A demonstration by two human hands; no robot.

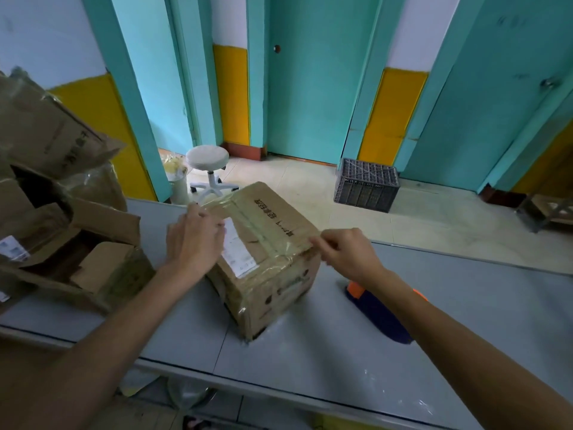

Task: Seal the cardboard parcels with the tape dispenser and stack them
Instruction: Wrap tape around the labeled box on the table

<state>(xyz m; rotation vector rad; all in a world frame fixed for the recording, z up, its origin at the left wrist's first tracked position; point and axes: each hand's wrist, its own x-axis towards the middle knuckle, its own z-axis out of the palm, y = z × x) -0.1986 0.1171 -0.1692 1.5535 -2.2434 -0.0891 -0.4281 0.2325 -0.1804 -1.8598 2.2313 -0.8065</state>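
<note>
A brown cardboard parcel (273,252) with black printed characters, a white label and clear tape along its top stands on the grey table (310,361). My left hand (193,237) lies on the parcel's top left edge, fingers curved over it. My right hand (347,252) pinches the clear tape (297,246) at the parcel's right top corner. The orange and dark blue tape dispenser (376,311) lies on the table to the right, partly hidden under my right forearm.
A heap of opened, crumpled cardboard boxes (62,218) fills the table's left end. Beyond the table are a white stool (207,162), a grey plastic crate (366,186) on the tiled floor, and teal doors.
</note>
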